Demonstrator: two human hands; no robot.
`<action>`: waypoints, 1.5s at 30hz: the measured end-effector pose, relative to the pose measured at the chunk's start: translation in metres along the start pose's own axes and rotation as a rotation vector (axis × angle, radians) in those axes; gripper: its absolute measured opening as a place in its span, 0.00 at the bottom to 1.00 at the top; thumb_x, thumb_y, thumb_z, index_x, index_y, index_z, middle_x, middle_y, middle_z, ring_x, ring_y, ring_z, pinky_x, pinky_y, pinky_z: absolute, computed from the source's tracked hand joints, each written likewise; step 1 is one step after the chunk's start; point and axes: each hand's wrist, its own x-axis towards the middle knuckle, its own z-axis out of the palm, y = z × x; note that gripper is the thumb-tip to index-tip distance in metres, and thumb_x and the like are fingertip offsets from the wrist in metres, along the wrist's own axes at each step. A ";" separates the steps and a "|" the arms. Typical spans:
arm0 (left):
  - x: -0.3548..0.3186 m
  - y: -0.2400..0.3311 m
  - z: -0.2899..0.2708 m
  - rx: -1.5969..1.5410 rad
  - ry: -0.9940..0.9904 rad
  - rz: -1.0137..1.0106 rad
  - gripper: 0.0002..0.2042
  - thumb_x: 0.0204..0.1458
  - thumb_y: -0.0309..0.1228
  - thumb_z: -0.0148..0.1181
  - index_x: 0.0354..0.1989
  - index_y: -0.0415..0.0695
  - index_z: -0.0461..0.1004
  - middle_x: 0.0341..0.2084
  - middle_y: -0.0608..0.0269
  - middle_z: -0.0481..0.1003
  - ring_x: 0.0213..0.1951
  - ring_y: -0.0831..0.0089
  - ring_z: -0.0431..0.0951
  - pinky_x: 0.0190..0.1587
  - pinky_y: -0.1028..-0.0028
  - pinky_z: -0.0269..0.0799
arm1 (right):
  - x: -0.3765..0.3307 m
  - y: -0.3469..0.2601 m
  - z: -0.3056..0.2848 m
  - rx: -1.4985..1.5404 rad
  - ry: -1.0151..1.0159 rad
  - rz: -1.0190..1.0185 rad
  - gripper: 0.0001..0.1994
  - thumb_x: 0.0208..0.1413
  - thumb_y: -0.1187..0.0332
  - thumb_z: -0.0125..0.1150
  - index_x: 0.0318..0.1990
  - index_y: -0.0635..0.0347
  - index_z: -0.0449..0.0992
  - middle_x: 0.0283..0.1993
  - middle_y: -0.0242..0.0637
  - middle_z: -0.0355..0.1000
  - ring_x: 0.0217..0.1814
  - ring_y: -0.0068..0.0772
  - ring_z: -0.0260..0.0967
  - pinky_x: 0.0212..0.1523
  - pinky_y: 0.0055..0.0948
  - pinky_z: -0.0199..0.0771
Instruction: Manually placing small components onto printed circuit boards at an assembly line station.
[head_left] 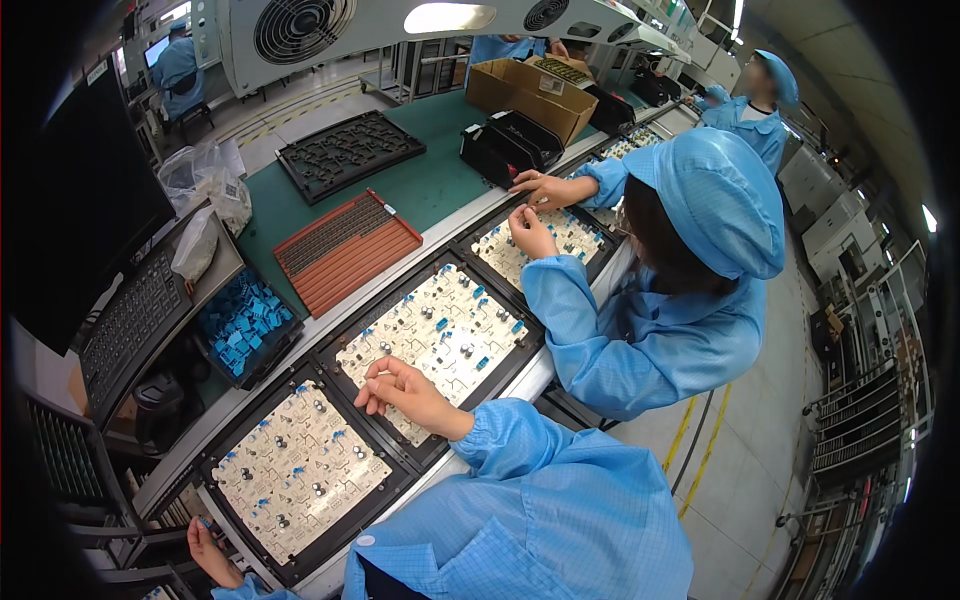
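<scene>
At the lower left, my left hand is beside the near end of the line, its fingertips closed on a small blue component. My right hand hovers over the left edge of the middle circuit board, fingers loosely bent and apart, with nothing visible in them. Nearest me is another pale circuit board in a black frame, carrying blue parts and round capacitors. A black bin of blue components stands beyond it.
A co-worker in blue bends over a further circuit board at the right. Across the line are a reddish-brown tray of parts, a black tray, a cardboard box, a keyboard and plastic bags.
</scene>
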 end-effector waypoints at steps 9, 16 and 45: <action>0.007 -0.012 -0.008 -0.012 -0.017 0.007 0.13 0.59 0.37 0.54 0.48 0.43 0.71 0.30 0.72 0.74 0.24 0.89 0.64 0.22 0.87 0.55 | 0.000 0.002 -0.002 -0.015 -0.004 0.010 0.08 0.64 0.67 0.48 0.46 0.58 0.63 0.38 0.39 0.75 0.34 0.19 0.70 0.36 0.18 0.69; -0.001 0.044 0.010 0.090 -0.011 0.070 0.18 0.59 0.40 0.55 0.52 0.43 0.71 0.34 0.73 0.74 0.27 0.87 0.63 0.26 0.81 0.56 | -0.009 -0.009 0.003 -0.037 0.078 0.027 0.08 0.63 0.69 0.50 0.47 0.61 0.63 0.39 0.44 0.74 0.38 0.25 0.71 0.40 0.23 0.72; 0.048 0.039 0.035 -0.363 -0.285 0.062 0.12 0.58 0.32 0.55 0.46 0.38 0.72 0.36 0.60 0.78 0.27 0.88 0.64 0.27 0.87 0.60 | 0.070 0.029 0.121 -0.715 0.173 0.528 0.10 0.60 0.67 0.53 0.43 0.66 0.71 0.34 0.41 0.77 0.24 0.23 0.73 0.25 0.18 0.71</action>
